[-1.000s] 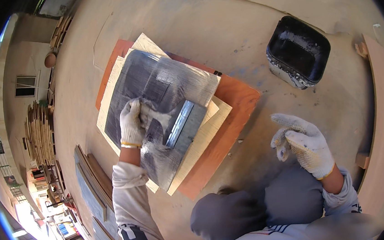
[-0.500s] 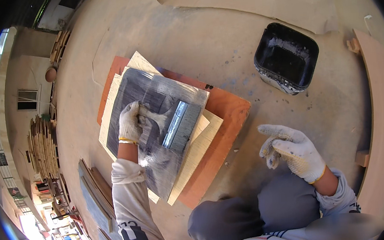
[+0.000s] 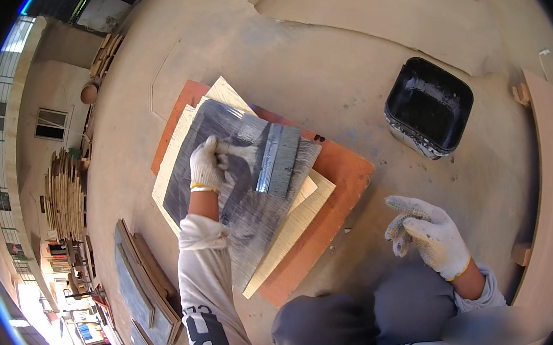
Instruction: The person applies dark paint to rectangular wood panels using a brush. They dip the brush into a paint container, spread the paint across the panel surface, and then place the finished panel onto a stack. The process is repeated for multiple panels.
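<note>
My gloved left hand (image 3: 207, 167) is closed around the handle of a wide flat paintbrush (image 3: 275, 163) with a broad metal band and grey bristles. The bristles lie across the right part of a board (image 3: 235, 222) coated in streaky dark grey paint. Under that board are pale wooden boards (image 3: 323, 195), fanned out at different angles, and a larger orange-brown board (image 3: 350, 169) at the bottom. My right hand (image 3: 432, 234), also in a white glove, hovers by my knee with fingers loosely bent and apart, holding nothing visible.
A black square bucket (image 3: 396, 126), smeared with paint, stands on the floor to the right. Long pale sheets (image 3: 367, 7) lie at the far side, and a long board (image 3: 551, 194) runs along the right. Stacked boards (image 3: 145, 289) and piled wood (image 3: 65, 197) are at left.
The paintbrush in my left hand has moved slightly right and away across the grey board, and its head has turned. The whole view has shifted a little. My right hand keeps its pose.
</note>
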Motion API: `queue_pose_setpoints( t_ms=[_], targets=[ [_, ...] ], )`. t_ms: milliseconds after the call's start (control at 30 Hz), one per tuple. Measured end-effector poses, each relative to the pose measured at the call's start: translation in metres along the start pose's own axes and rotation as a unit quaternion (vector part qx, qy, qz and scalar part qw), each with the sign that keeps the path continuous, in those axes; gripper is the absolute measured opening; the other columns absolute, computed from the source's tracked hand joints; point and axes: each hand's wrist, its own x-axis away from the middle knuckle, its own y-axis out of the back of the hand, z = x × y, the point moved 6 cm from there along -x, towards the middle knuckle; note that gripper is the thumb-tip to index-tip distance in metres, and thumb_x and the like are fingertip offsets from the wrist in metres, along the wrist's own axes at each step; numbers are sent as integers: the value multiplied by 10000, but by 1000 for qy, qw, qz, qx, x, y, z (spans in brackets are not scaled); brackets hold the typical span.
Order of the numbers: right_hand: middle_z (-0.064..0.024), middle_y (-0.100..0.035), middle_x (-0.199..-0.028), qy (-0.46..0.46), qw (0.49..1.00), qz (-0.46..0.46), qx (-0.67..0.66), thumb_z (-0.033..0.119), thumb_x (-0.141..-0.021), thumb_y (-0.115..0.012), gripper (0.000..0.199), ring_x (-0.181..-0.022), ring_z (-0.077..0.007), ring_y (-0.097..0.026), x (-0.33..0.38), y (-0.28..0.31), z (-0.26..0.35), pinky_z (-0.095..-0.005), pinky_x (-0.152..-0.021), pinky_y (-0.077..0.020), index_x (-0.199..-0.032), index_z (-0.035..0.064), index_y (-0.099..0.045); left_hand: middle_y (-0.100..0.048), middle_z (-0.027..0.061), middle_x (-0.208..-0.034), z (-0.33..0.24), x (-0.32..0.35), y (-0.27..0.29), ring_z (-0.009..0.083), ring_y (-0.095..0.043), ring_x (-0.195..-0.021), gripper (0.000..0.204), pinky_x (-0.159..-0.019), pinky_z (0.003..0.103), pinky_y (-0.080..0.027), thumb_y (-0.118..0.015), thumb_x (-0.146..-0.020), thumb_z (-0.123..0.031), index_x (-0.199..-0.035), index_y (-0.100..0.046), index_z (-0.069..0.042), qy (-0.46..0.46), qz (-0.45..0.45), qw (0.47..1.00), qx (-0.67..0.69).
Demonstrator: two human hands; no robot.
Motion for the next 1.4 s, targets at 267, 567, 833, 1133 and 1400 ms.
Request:
queue_pose_setpoints(
  t_ms=[267,567,833,1133,1400],
  targets=[
    [-187,-756,-1074,-19,999,24,11,189,-1034,-648,598,-822,-210,-736,-11,-3,-9,-301,-733,-594,-1561,-57,-507,-682,42,-903,34,78,149,185,-663,-730,160,-625,319,-565,-719,-1035,-164,-1134,-658,-55,-42,-50,998,20],
    [-205,-750,-1055,-22,999,27,32,160,-1037,-617,572,-807,-233,-734,-18,-13,-18,-315,-712,-594,-1553,-64,-511,-773,212,-1094,-17,142,64,314,-765,-938,646,-823,414,-592,-753,-966,-230,-1579,-561,-165,-269,58,719,-639],
    [-221,-747,-1049,-20,999,8,33,149,-1035,-610,557,-784,-242,-730,-23,-3,-26,-321,-693,-593,-1544,-61,-522,-733,157,-862,-1,273,143,349,-750,-783,465,-712,464,-597,-712,-976,-313,-1439,-700,-272,-164,-115,645,-737],
    [-214,-751,-1035,-57,996,22,64,110,-1045,-596,519,-764,-228,-729,-34,-13,-35,-304,-683,-599,-1537,-47,-545,-722,136,-857,32,294,183,340,-728,-752,463,-675,455,-588,-744,-943,-275,-1404,-720,-251,-183,-56,636,-747],
    [-219,-749,-1035,-35,997,5,69,142,-1029,-635,564,-760,-243,-730,-27,-11,-32,-311,-673,-589,-1545,-57,-525,-752,197,-873,-29,152,63,393,-754,-858,396,-772,504,-597,-668,-995,-356,-1373,-734,-258,-225,-2,625,-747]
  ],
)
